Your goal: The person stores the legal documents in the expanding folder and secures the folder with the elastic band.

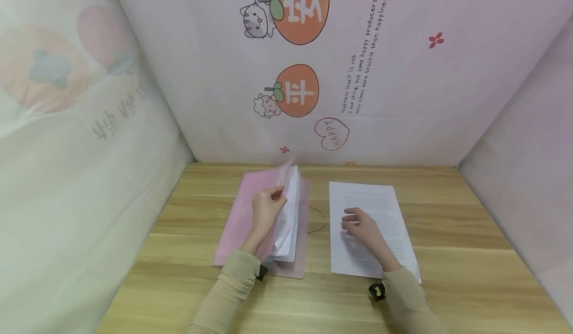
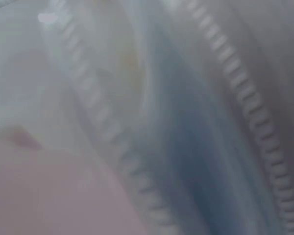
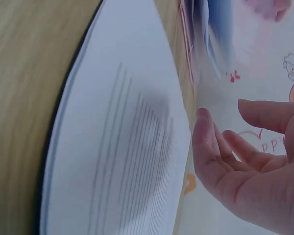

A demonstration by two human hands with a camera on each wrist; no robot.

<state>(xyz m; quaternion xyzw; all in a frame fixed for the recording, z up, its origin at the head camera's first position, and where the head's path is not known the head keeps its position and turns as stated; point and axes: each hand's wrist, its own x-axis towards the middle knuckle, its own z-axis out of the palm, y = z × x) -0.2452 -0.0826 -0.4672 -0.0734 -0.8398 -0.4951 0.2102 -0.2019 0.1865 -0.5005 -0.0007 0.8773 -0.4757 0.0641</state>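
Left hand pinches up the pink plastic folder cover, wooden table left of centre, apparently keeping inner sheets exposed; right hand, relaxed and empty, hovers over printed papers farther right.

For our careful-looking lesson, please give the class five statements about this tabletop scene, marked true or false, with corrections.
1. The left hand grips the cover of the pink folder. True.
2. The right hand grips the loose printed sheets. False: the right hand holds nothing.
3. White pages sit inside the pink folder. True.
4. In the head view, the pink folder lies right of the loose printed sheets. False: it lies to their left.
5. The tabletop is plain white. False: it has a wood-grain surface.
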